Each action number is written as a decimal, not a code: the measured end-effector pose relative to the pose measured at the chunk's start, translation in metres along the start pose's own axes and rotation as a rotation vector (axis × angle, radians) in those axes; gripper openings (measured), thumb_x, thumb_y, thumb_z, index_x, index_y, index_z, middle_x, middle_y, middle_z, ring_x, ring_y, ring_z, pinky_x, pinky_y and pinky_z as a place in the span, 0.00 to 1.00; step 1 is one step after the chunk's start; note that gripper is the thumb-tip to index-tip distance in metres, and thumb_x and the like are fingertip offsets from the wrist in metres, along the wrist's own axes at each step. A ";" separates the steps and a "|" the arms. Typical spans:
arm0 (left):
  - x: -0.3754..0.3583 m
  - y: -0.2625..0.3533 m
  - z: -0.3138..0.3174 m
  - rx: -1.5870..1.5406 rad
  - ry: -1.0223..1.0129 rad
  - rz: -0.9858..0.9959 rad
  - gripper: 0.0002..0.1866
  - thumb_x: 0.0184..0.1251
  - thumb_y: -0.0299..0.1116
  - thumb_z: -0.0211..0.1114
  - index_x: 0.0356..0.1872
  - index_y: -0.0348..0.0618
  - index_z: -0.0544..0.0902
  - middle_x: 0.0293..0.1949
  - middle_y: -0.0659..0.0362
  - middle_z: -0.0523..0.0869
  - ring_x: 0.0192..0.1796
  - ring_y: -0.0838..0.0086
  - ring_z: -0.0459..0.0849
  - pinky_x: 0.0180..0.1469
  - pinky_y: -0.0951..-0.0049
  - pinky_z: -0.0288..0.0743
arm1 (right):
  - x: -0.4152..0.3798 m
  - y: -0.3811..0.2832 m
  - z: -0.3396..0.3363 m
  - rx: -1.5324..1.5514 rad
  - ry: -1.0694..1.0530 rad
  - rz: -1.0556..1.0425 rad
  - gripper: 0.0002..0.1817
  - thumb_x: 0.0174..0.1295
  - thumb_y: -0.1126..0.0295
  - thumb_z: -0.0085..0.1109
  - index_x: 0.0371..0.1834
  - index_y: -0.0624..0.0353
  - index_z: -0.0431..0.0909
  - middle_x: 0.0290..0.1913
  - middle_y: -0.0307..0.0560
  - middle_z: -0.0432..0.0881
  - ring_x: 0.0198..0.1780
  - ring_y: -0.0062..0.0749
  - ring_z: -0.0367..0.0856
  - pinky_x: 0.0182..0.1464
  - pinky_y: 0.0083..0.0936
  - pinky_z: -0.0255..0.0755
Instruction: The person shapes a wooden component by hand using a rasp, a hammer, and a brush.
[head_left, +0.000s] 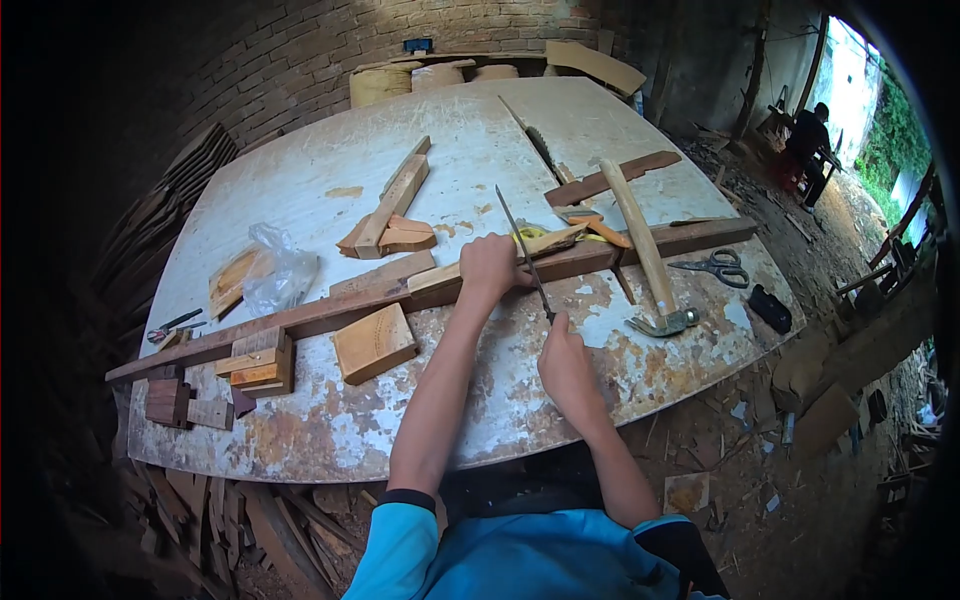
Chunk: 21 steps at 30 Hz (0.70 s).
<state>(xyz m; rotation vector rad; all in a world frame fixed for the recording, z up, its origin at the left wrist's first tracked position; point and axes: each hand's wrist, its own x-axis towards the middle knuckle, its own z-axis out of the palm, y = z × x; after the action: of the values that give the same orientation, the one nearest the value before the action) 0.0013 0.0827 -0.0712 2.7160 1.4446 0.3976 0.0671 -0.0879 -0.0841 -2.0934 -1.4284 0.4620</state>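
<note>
My left hand (490,268) is closed around a pale strip of wood (436,279), pressing it along a long dark wooden beam (330,320). My right hand (568,358) grips the near end of a long, thin, dark file (522,238). The file crosses the wood just right of my left hand, its far tip pointing away and slightly left. Its handle is mostly hidden in my fist. Close to the right, a claw hammer (640,240) rests across the beam with its head toward me. An orange-handled tool (606,234) lies behind the beam, partly covered.
A circular saw blade (540,148) stands up through the worn table (300,440). Scissors (722,267) and a black object (769,309) lie right. Wood blocks (375,343), a joined wooden piece (395,205) and a plastic bag (283,270) lie left. A person (808,150) sits far right.
</note>
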 end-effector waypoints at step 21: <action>-0.007 0.002 -0.001 -0.032 0.055 -0.016 0.25 0.30 0.49 0.79 0.26 0.41 0.85 0.29 0.53 0.86 0.34 0.63 0.86 0.35 0.66 0.79 | 0.028 -0.003 0.004 -0.029 0.137 -0.128 0.08 0.62 0.75 0.41 0.38 0.72 0.64 0.27 0.73 0.76 0.35 0.68 0.76 0.38 0.55 0.68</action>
<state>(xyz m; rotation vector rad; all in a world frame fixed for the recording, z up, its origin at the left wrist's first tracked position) -0.0012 0.0753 -0.0713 2.6870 1.4593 0.4944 0.0726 -0.0599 -0.0848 -2.0002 -1.4850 0.2447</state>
